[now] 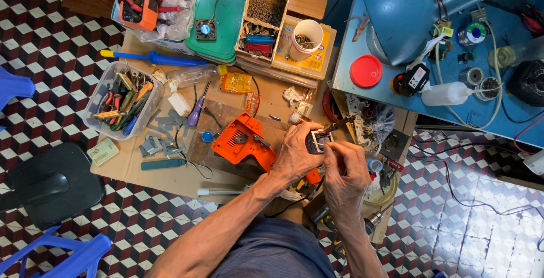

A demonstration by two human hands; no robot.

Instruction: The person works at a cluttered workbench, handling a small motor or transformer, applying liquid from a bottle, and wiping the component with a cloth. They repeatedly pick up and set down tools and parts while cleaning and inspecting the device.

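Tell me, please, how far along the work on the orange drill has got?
Done: the orange shell lies open on the bench. In hand: the left hand grips a small grey part and the right hand works at it. Left: closing the shell again, I judge.

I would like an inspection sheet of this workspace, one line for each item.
Surface: brown cardboard sheet over a low table.
Job's things: small dark boxy part; orange plastic tool housing beside it.
Clutter: clear plastic tub of hand tools, green lid, white cup.
Grippers: left hand and right hand both grip the part.
Cables: black cord on the cardboard.
Surroundings: checkered tile floor, blue table.
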